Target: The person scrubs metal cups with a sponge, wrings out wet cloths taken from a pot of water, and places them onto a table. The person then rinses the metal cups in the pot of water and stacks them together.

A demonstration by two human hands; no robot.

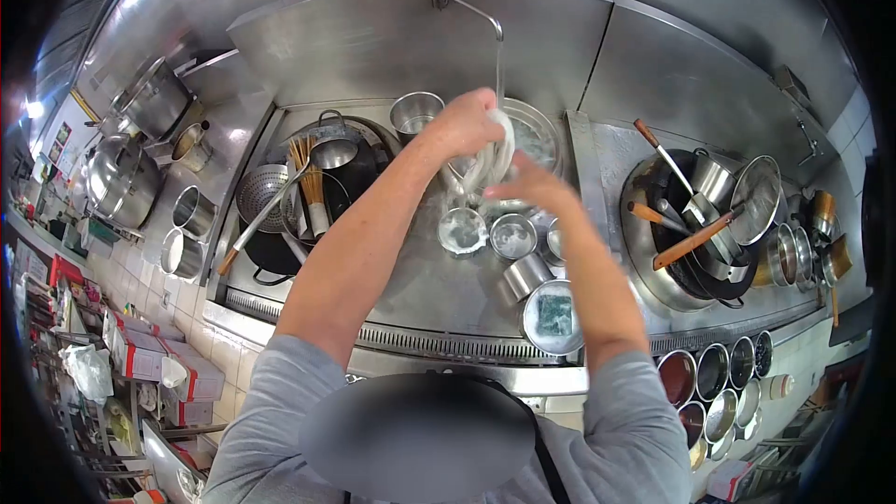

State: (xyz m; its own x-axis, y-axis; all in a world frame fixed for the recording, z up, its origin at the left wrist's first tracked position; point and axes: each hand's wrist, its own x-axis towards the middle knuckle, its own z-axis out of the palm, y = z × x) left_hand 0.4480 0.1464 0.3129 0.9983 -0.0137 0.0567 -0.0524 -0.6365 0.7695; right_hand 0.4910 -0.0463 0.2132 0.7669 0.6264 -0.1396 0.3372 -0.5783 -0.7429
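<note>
High in the middle, my left hand is closed around a wet white cloth, which hangs in twisted folds beside the running water. My right hand is just below and right of the cloth, slightly blurred, its thumb and fingers apart; whether it touches the cloth is unclear. Behind both hands sits a wide metal basin of water, partly hidden. Below them stand small metal cups, one with foam, another with cloudy liquid. A bowl of suds holds a green scouring pad.
A thin faucet pours water from the back wall. On the left are a perforated skimmer, a bamboo brush and a ladle. A large wok at right holds wooden-handled tools. Several seasoning pots line the front right.
</note>
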